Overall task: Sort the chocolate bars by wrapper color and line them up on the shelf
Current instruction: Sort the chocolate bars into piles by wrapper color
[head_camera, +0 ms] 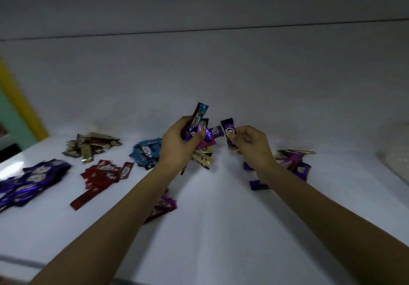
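Note:
My left hand (180,144) grips a mixed bunch of chocolate bars (200,127) above the white shelf (221,229); blue, purple, pink and gold wrappers stick out of it. Just to the right, my right hand (251,144) pinches a single purple bar (229,131), held upright. On the shelf lie sorted heaps: purple bars (33,182) at far left, red bars (104,174), gold bars (90,146) behind them, light blue bars (147,152) partly behind my left wrist, and pink bars (163,206) under my left forearm.
An unsorted heap of purple and pink bars (292,163) lies behind my right wrist. A pale translucent bag or container (396,158) sits at the right edge. A yellow and teal frame (20,105) stands at the left. The shelf's back wall (221,74) is close behind.

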